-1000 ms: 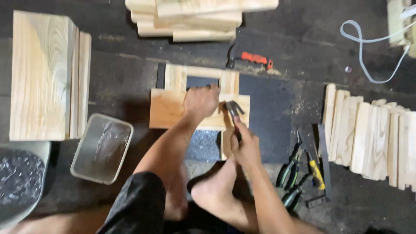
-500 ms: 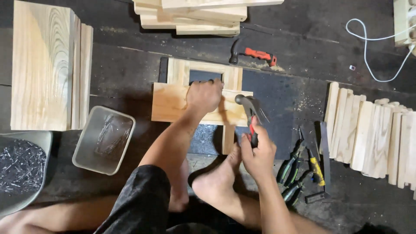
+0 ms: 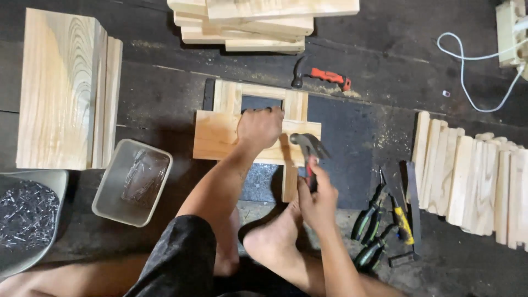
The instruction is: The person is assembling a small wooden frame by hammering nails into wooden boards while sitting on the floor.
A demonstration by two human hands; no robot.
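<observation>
Hammer [image 3: 309,157] is gripped in the right hand [image 3: 318,198], fist closed on its handle, head pointing up-left over the frame [image 3: 220,135], whose cross board runs left-right under the left hand [image 3: 259,126], pressed flat just beside the hammer head.

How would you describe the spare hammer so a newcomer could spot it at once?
Start at the stack of boards at the top edge. Just below it, on the dark floor beyond the wooden frame, lies the spare hammer. Its orange-red handle and black head set it apart, and no hand touches it, unlike the hammer in the right hand.
</observation>
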